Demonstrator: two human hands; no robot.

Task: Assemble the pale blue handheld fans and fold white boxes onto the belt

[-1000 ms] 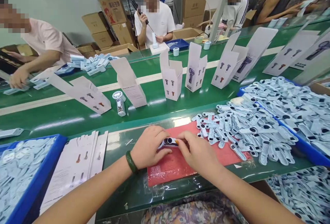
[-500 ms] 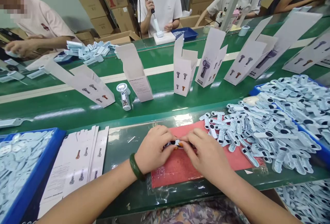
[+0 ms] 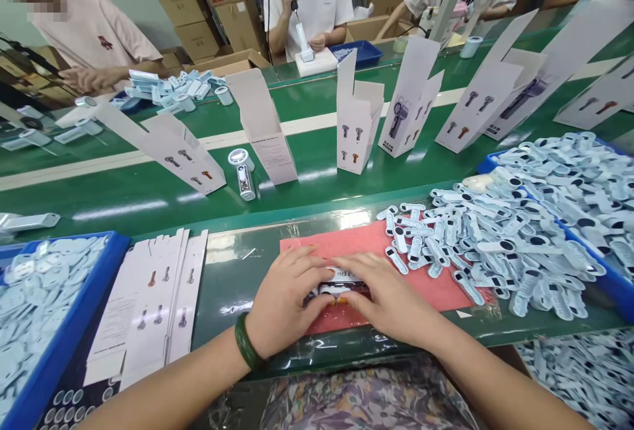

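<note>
Evidently the work in hand is the small part (image 3: pixel 341 274), which lies above the mat (image 3: pixel 430 291), caught between the two hands. The left hand (image 3: pixel 284 298) pinches its left end, thumb on the near side and fingers bent over the far side; the right hand (image 3: pixel 391 291) does likewise at the other end, its thumb tip close to the left one. Gripping from both ends probably keeps the part level and lets the thumbs bear on its near side (the fingers cover so much that its full shape cannot be told). Whether it touches the mat is hidden too.

The mat likely gives a soft surface to work over. A pile of strips (image 3: pixel 495 238) spills onto its right side, presumably for a short reach by the right hand, and a tray (image 3: pixel 584 251) with more strips stands further right of the mat. To the mat's left lie flat cartons (image 3: pixel 136 298), perhaps kept apart from the strips so that they stay clean. Beyond the mat, a fan (image 3: pixel 245 182) stands on the belt (image 3: pixel 317 202) among open boxes (image 3: pixel 354 143), which seem spaced for easy access.
</note>
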